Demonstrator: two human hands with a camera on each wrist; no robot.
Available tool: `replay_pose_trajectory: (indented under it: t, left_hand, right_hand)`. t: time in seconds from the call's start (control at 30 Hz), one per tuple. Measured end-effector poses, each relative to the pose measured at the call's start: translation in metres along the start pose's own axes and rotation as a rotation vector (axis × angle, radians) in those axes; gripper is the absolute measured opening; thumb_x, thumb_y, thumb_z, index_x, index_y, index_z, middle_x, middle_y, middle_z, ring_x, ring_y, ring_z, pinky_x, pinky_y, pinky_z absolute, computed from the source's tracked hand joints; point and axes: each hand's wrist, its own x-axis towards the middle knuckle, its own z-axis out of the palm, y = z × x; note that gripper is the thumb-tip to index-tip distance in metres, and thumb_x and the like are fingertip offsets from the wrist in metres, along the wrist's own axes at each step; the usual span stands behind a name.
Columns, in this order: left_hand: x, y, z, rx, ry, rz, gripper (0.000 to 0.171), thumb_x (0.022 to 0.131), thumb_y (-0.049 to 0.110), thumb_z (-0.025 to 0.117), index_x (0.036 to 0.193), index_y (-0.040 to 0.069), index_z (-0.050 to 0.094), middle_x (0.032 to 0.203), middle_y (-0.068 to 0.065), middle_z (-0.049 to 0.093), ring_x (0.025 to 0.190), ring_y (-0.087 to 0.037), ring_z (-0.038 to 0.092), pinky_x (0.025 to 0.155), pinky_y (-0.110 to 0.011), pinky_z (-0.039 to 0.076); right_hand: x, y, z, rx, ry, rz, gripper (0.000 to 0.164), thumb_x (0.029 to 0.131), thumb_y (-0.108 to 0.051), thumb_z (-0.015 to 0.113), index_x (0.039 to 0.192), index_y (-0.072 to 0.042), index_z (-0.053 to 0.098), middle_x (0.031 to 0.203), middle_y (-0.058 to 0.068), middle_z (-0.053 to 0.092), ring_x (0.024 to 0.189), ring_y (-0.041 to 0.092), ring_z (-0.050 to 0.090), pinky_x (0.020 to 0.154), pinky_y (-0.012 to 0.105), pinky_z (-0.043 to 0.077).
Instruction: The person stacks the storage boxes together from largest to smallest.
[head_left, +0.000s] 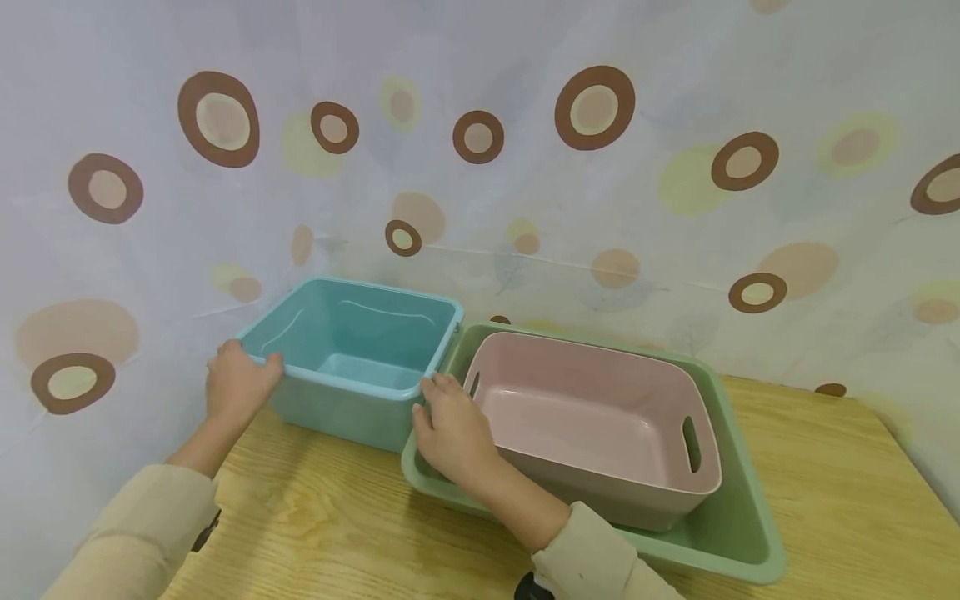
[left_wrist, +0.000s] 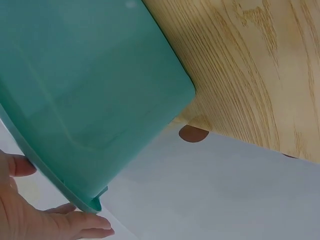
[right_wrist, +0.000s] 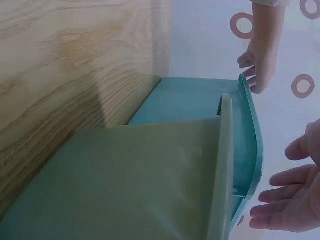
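Note:
A light blue plastic basin [head_left: 360, 417] stands at the left of the wooden table. At its front left corner is my left hand [head_left: 238, 379], the thumb by the front rim and the fingers by the left rim. In the left wrist view, the left hand [left_wrist: 45, 212] has its fingertips right at the basin's rim [left_wrist: 47, 175]. My right hand [head_left: 457, 429] is close to the basin's front right corner, over the edge of a green tub [head_left: 750, 517]. The right wrist view shows this right hand [right_wrist: 295, 195] with fingers fairly straight and spread, beside the blue rim.
Inside the green tub sits a smaller pink basin [head_left: 585, 417] with oval handle holes. The tub's left edge adjoins the blue basin. Behind the wooden table [head_left: 322, 508] hangs a pale cloth [head_left: 525, 200] with brown and cream circles, which also runs along the left side.

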Motion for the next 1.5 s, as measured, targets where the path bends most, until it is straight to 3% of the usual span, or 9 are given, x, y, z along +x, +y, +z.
replay_pose_trajectory:
  t: [0.17,0.33,0.43,0.57,0.67,0.8,0.93,1.23,1.5]
  left_hand:
    - [0.005,-0.002,-0.003,0.068,0.061,0.068,0.058,0.084,0.02,0.046,0.121,-0.025,0.04,0.115,-0.042,0.048,0.106,-0.055,0.043,0.085,-0.06,0.043]
    - [0.012,-0.004,-0.007,0.126,0.107,0.165,0.052,0.083,0.015,0.044,0.118,-0.023,0.045,0.112,-0.04,0.051,0.103,-0.054,0.049,0.078,-0.06,0.047]
    - [0.017,-0.008,-0.01,0.161,0.132,0.269,0.046,0.083,0.012,0.044,0.114,-0.02,0.05,0.109,-0.039,0.054,0.099,-0.053,0.053,0.072,-0.06,0.048]
    - [0.027,-0.013,-0.014,0.187,0.111,0.427,0.042,0.083,0.009,0.046,0.115,-0.017,0.052,0.115,-0.037,0.054,0.104,-0.052,0.051,0.077,-0.061,0.047]
    - [0.036,-0.015,-0.016,0.209,0.046,0.486,0.043,0.084,0.01,0.046,0.118,-0.016,0.05,0.12,-0.035,0.051,0.11,-0.051,0.049,0.084,-0.062,0.044]
    - [0.046,-0.015,-0.018,0.235,-0.058,0.466,0.047,0.087,0.014,0.046,0.125,-0.015,0.045,0.126,-0.035,0.047,0.113,-0.051,0.046,0.087,-0.062,0.042]
    - [0.054,-0.015,-0.02,0.251,-0.119,0.444,0.05,0.089,0.017,0.047,0.127,-0.015,0.043,0.127,-0.037,0.046,0.113,-0.052,0.045,0.089,-0.062,0.041]
    - [0.069,-0.013,-0.022,0.281,-0.22,0.372,0.06,0.09,0.024,0.047,0.133,-0.015,0.035,0.133,-0.038,0.038,0.121,-0.054,0.037,0.097,-0.063,0.036]
    - [0.074,-0.01,-0.02,0.273,-0.254,0.336,0.061,0.09,0.024,0.047,0.135,-0.014,0.033,0.132,-0.038,0.038,0.12,-0.055,0.037,0.097,-0.063,0.036]
  right_hand:
    - [0.011,0.001,-0.003,0.014,0.172,-0.069,0.031,0.088,-0.009,0.052,0.113,0.005,0.063,0.115,0.018,0.065,0.113,0.031,0.059,0.089,0.044,0.052]
    - [0.021,0.001,-0.005,-0.019,0.229,-0.087,0.03,0.086,-0.009,0.053,0.109,0.006,0.066,0.099,0.019,0.068,0.096,0.032,0.062,0.075,0.041,0.054]
    - [0.027,0.0,-0.005,-0.024,0.259,-0.087,0.027,0.085,-0.009,0.055,0.104,0.006,0.067,0.09,0.019,0.067,0.088,0.032,0.06,0.068,0.038,0.052]
    - [0.033,0.002,-0.004,0.004,0.268,-0.054,0.028,0.084,-0.012,0.057,0.103,0.007,0.067,0.1,0.022,0.065,0.098,0.036,0.058,0.081,0.044,0.051]
    - [0.037,0.005,-0.002,0.047,0.245,0.003,0.033,0.084,-0.013,0.057,0.109,0.008,0.064,0.11,0.024,0.062,0.107,0.037,0.055,0.09,0.047,0.048]
    - [0.042,0.01,-0.001,0.088,0.204,0.083,0.041,0.086,-0.017,0.056,0.118,0.009,0.058,0.118,0.027,0.057,0.114,0.039,0.051,0.094,0.048,0.045]
    - [0.05,0.012,0.001,0.101,0.16,0.143,0.051,0.088,-0.021,0.055,0.128,0.011,0.048,0.128,0.03,0.049,0.122,0.041,0.045,0.101,0.05,0.04]
    - [0.062,0.015,0.008,0.207,0.093,0.26,0.065,0.089,-0.026,0.056,0.139,0.01,0.033,0.142,0.028,0.035,0.134,0.039,0.032,0.11,0.048,0.031]
    - [0.065,0.021,0.012,0.24,-0.027,0.352,0.076,0.09,-0.033,0.055,0.146,0.002,0.019,0.152,0.021,0.019,0.142,0.035,0.017,0.109,0.06,0.022]
